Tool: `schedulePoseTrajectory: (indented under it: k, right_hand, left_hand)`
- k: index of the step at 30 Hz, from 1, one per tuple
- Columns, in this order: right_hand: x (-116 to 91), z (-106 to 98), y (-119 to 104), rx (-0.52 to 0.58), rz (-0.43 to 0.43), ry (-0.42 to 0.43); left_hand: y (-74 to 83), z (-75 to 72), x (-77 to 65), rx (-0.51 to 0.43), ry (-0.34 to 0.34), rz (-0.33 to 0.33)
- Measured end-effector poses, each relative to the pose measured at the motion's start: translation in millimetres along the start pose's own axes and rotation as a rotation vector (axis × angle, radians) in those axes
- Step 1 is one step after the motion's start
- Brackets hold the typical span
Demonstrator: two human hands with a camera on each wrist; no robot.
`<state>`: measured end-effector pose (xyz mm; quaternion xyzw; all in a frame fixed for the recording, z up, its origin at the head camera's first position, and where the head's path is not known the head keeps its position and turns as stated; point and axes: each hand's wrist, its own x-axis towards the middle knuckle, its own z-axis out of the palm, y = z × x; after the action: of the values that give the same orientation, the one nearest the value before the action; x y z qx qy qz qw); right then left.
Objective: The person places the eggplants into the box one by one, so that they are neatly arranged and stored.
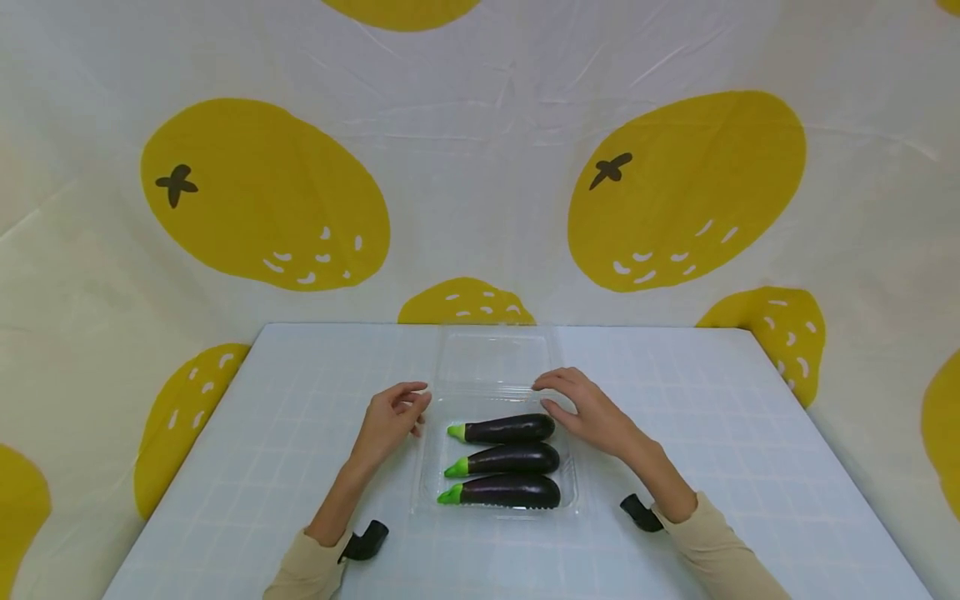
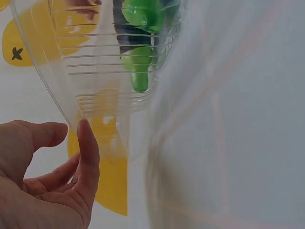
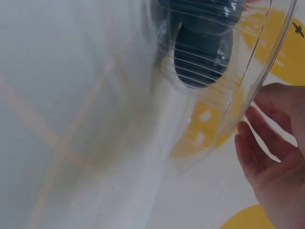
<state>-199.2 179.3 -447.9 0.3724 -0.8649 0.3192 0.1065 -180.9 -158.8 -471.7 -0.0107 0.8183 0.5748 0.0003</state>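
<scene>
— Starting nearest, what lies on the table (image 1: 262,467)?

— Three eggplants (image 1: 504,461) side by side in a clear tray (image 1: 422,483), green stems toward nine o'clock.

— And the hands?

— Left hand (image 1: 392,418) sits at the tray's nine o'clock edge, fingers loosely bent, gripping nothing. Right hand (image 1: 587,408) is at two o'clock, fingers relaxed over the far rim, near the farthest eggplant.

— Beyond that?

— The tray's open lid (image 1: 491,358) lies flat at twelve o'clock, then a lemon-print cloth (image 1: 480,167).

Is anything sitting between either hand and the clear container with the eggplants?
Nothing visible. The left hand and right hand flank the clear container at its hinge end, fingers relaxed beside its rim. The three eggplants lie inside.
</scene>
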Motion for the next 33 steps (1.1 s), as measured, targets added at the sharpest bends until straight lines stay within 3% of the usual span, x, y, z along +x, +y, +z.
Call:
schedulePoseTrajectory:
  k: [6, 14, 21, 28, 33]
  right_hand:
    - [-0.9, 3.6, 15.2, 0.026, 0.079, 0.123]
    - [2.0, 8.1, 33.3, 0.072, 0.18, 0.208]
    - [4.4, 11.4, 40.6, 0.145, 0.307, 0.179]
    - [5.7, 14.6, 46.3, 0.19, 0.37, 0.165]
    - [6.2, 14.4, 48.2, 0.202, 0.407, 0.148]
  left_hand:
    - [1.9, -0.4, 10.9, 0.01, 0.021, 0.003]
    - [2.8, 2.2, 23.2, 0.05, 0.032, 0.008]
    - [2.1, 3.3, 34.2, 0.105, 0.008, -0.007]
    - [1.8, 3.2, 42.7, 0.119, -0.027, -0.042]
    - [2.2, 4.0, 47.8, 0.076, -0.064, -0.001]
